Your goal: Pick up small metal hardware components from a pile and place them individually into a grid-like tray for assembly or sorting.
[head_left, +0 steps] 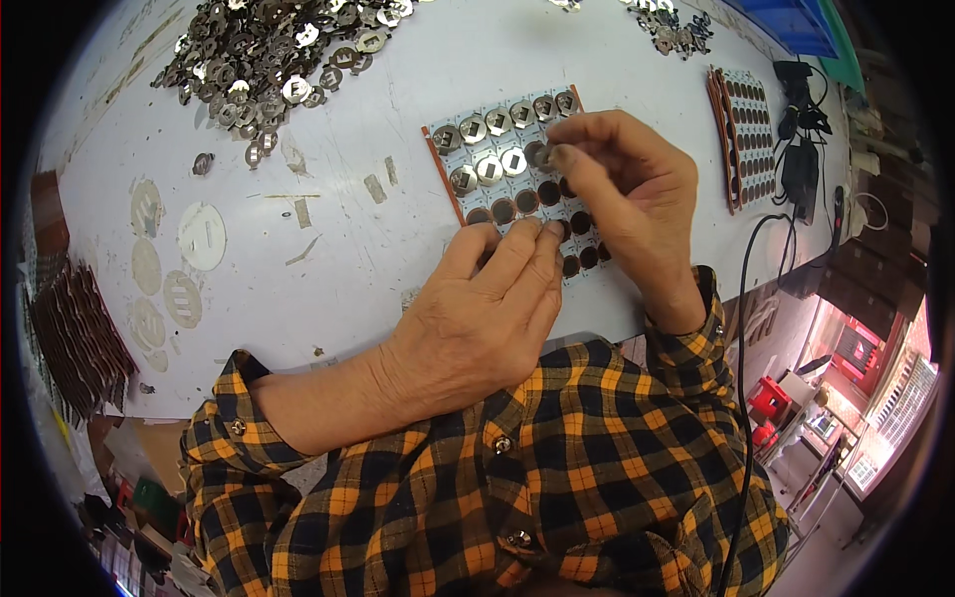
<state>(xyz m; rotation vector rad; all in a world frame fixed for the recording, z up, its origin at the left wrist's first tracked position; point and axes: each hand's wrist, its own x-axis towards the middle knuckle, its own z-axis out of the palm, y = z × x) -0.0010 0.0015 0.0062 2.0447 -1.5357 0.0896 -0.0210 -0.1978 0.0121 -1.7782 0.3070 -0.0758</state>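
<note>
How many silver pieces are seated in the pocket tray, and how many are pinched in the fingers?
Seated silver pieces in the tray: 9 (top row 6, second row 3)
Pinched silver piece in the right hand: 1
Total: 10

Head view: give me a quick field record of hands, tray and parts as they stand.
left hand: rests flat on the tray's near edge, fingertips on it
right hand: over the tray, pinching a small metal disc between thumb and forefinger
tray: grey grid with round pockets, on the white table
filled pockets: far rows hold discs; near rows show dark empty holes
loose discs: large pile at far left of the table
second tray: far right, pockets look empty
cable: black, hangs off the table's right edge
</note>
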